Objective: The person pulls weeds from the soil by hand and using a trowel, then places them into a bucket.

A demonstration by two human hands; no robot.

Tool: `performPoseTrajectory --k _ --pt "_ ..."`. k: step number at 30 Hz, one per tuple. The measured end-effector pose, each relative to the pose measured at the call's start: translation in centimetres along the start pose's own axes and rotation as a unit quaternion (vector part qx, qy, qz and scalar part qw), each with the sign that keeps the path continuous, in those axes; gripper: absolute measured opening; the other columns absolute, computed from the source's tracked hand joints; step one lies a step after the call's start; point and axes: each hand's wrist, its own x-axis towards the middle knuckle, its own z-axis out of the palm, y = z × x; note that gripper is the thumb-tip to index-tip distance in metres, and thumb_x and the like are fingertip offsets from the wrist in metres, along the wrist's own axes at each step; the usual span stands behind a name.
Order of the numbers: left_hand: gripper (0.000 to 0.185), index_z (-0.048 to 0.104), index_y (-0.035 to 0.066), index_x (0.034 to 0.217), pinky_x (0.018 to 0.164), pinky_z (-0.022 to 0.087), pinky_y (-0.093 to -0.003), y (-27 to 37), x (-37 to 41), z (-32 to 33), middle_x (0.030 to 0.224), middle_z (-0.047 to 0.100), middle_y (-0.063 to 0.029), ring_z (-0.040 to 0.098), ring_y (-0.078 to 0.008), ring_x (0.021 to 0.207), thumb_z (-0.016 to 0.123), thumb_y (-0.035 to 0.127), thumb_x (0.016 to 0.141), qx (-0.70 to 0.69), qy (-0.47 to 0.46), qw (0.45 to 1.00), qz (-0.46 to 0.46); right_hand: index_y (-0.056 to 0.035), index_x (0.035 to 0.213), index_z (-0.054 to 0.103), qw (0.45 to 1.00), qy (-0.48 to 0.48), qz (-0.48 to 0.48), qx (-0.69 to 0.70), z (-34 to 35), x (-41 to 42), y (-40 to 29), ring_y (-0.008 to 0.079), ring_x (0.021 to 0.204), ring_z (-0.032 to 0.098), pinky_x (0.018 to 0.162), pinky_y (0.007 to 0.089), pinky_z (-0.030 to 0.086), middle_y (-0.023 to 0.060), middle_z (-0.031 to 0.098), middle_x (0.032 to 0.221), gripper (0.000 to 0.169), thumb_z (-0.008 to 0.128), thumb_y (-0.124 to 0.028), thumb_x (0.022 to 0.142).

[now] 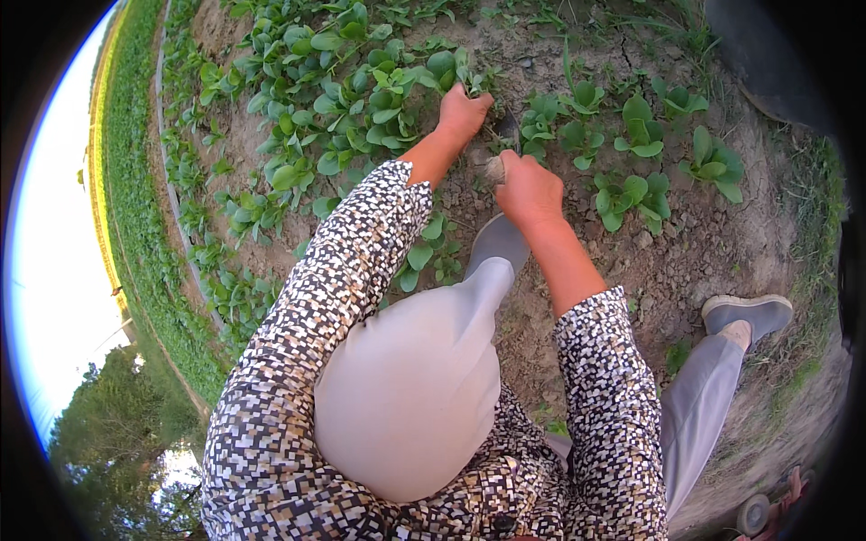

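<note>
My left hand (464,113) is closed around a small leafy plant (468,73) with grey-green leaves, at the edge of a dense patch of broad-leaved seedlings (338,108). Just below and to the right, my right hand (533,191) grips the pale, rounded handle (495,170) of a small hand tool. Its dark metal blade (509,128) points away from me, low over the soil beside the left hand. Where the blade's tip meets the ground is hard to make out. More seedlings (637,127) grow in spaced clumps to the right of the blade.
Dry, cracked soil (595,260) lies around my grey shoes (497,243). A thin pale line (177,203), perhaps a hose, runs along the bed at left. A large dark object (764,54) stands at upper right. A small wheel (753,515) shows at lower right.
</note>
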Motion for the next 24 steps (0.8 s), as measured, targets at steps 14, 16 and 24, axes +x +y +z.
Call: performPoseTrajectory --k 14,16,24 --pt "0.05 0.059 0.002 0.114 0.085 0.051 -0.044 -4.0 -9.2 -7.1 0.1 0.069 -0.0215 0.065 -0.0387 0.098 0.076 0.031 0.078 0.326 -0.201 0.924 0.019 -0.0089 0.1 0.065 0.988 -0.143 -0.049 0.02 0.6 -8.0 1.4 0.0366 0.089 0.068 0.078 0.0473 0.053 0.0159 0.068 0.096 0.023 0.065 -0.015 0.078" --pt "0.04 0.059 0.003 0.11 0.082 0.05 -0.0465 -4.1 -9.2 -6.2 0.097 0.068 -0.0232 0.064 -0.0428 0.097 0.072 0.026 0.079 0.341 -0.192 0.92 0.023 -0.0103 0.099 0.065 0.989 -0.14 -0.024 0.04 2.0 -6.4 1.0 0.037 0.089 0.067 0.078 0.0481 0.053 0.0158 0.069 0.094 0.022 0.064 -0.015 0.077" --pt "0.026 0.06 0.0 0.109 0.085 0.049 -0.0385 -7.0 -7.9 -7.5 0.101 0.069 -0.0163 0.063 -0.029 0.094 0.066 0.016 0.089 0.146 -0.128 0.98 0.046 -0.0115 0.107 0.066 0.99 -0.119 -0.044 0.058 4.4 -2.8 -0.2 0.0374 0.093 0.067 0.08 0.048 0.053 0.0158 0.069 0.095 0.029 0.063 -0.013 0.078"
